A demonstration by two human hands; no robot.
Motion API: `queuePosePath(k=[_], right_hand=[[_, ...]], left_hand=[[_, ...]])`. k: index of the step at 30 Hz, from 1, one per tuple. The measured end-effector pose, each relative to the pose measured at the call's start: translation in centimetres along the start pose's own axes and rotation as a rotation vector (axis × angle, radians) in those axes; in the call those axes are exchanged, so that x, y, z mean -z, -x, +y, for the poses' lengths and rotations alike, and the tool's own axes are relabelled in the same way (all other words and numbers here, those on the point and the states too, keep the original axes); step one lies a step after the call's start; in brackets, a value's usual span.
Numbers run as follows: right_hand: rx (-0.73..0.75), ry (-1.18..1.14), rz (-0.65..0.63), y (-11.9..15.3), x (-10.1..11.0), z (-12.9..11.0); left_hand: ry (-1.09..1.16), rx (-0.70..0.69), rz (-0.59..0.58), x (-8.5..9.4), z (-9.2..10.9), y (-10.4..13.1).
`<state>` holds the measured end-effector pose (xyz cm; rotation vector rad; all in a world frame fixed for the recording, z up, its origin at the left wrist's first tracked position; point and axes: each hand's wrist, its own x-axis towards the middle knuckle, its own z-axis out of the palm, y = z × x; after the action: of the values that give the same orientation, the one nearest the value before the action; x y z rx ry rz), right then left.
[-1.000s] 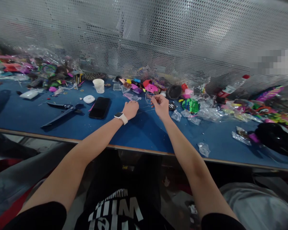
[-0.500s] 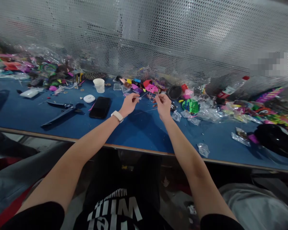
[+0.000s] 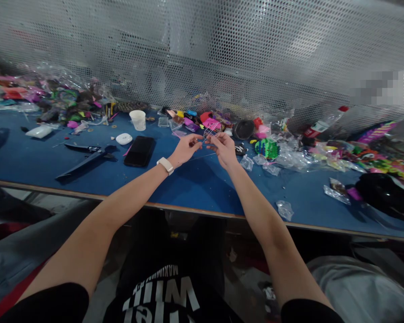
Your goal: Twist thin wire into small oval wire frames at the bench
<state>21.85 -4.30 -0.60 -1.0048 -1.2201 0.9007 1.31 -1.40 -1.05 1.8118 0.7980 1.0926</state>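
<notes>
A thin, pale wire-like piece (image 3: 210,133) with loops is held above the blue table between both hands. My left hand (image 3: 187,148), with a light band on its wrist, pinches its left side. On the other side my right hand (image 3: 223,147) has thumb and fingers closed on the same piece. The fingertips of the two hands are close together. A thin straight strand (image 3: 202,157) runs below the hands, and where it ends under the right hand is hidden. Exact details of the piece are too fine to tell.
Left on the blue table (image 3: 188,193) lie a black phone (image 3: 139,151), a white case (image 3: 124,138), dark blade-like pieces (image 3: 84,163) and a white cup (image 3: 138,120). Colourful pieces and plastic bags line the mesh wall. A bottle (image 3: 326,123) and a black glossy object (image 3: 385,195) are right.
My hands have come closer together, the left moving right and the right slightly left. The looped piece has shifted a little left and stands above the fingertips.
</notes>
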Motion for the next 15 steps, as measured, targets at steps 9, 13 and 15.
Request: queuePosePath(k=[9,13,15], right_hand=[[0.001,0.003,-0.015,0.45,-0.56,-0.45],[-0.004,-0.038,-0.005,0.45,-0.75,-0.02],[-0.017,-0.032,-0.009,0.46,-0.78,0.04]], left_hand=[[-0.010,0.041,-0.102,-0.25,0.28,0.37],[0.039,0.059,-0.134,-0.08,0.16,0.51],[0.052,0.069,-0.143,-0.01,0.11,0.54]])
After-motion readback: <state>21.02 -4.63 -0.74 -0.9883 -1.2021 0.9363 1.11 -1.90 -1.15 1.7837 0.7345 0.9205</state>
